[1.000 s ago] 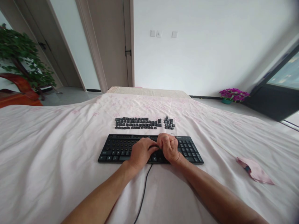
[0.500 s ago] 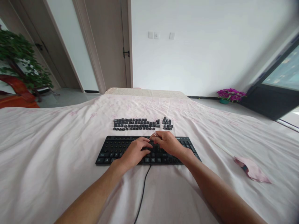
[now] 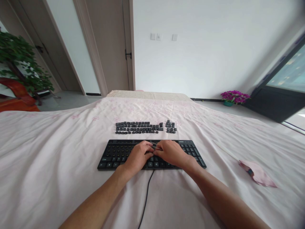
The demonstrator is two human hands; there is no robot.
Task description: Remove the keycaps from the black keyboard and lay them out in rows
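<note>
A black keyboard (image 3: 190, 149) lies on the bedspread, with many keycaps off its left and middle parts. My right hand (image 3: 172, 152) is closed over the keyboard's middle, gripping a thin wire keycap puller (image 3: 154, 146) whose wires point left. Beside it, my left hand (image 3: 137, 155) has thumb and fingertips drawn together at the wire ends; whatever lies between them is hidden. Beyond the keyboard, loose black keycaps (image 3: 140, 129) lie in rows, and a smaller group of keycaps (image 3: 170, 126) sits to their right.
A black cable (image 3: 146, 194) runs from the keyboard toward me. Pale floral fabric (image 3: 59, 152) with folds covers the surface. At the right lies a pink cloth piece (image 3: 258, 175) on a thin stick. Farther off are a potted plant, purple flowers and doors.
My right hand has come lower and toward the left, bringing the puller's wires to my left fingertips. My left thumb and fingers have drawn closer together.
</note>
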